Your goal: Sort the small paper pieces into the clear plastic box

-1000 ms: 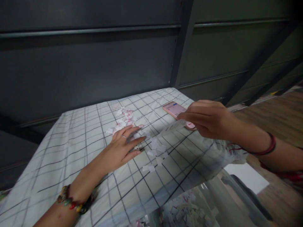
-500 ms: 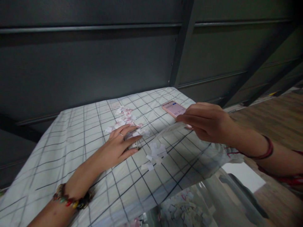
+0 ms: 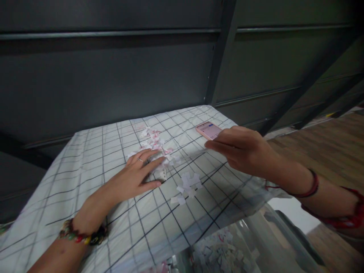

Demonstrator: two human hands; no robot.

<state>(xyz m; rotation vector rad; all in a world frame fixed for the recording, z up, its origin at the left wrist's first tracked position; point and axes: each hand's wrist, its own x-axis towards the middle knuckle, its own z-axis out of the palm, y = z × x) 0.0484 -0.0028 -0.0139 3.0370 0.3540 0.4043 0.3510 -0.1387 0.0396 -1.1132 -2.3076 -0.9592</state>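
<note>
My left hand (image 3: 133,174) lies palm down with its fingers apart over a small white piece with dark dots (image 3: 162,174), which it partly hides. Its fingertips touch the heap of torn white and pink paper scraps (image 3: 153,143). My right hand (image 3: 241,149) is closed, thumb and fingers pressed together, at the upper edge of a thin clear plastic sheet (image 3: 216,178); its fingers seem to pinch that edge. Partly behind this hand lies a pink phone (image 3: 209,130) with its screen lit. A smaller group of white paper scraps (image 3: 187,184) sits between the hands.
A white cloth with a dark grid (image 3: 96,163) covers the table. Dark metal panels (image 3: 113,83) stand behind it. At the near edge is a clear plastic bin (image 3: 267,235) with many paper scraps in it. Wooden floor (image 3: 335,140) shows at the right.
My right hand has moved slightly left, covering more of the phone's screen, and the plastic edge has shifted with it. My left hand has drawn back a little left, showing more of the dotted piece.
</note>
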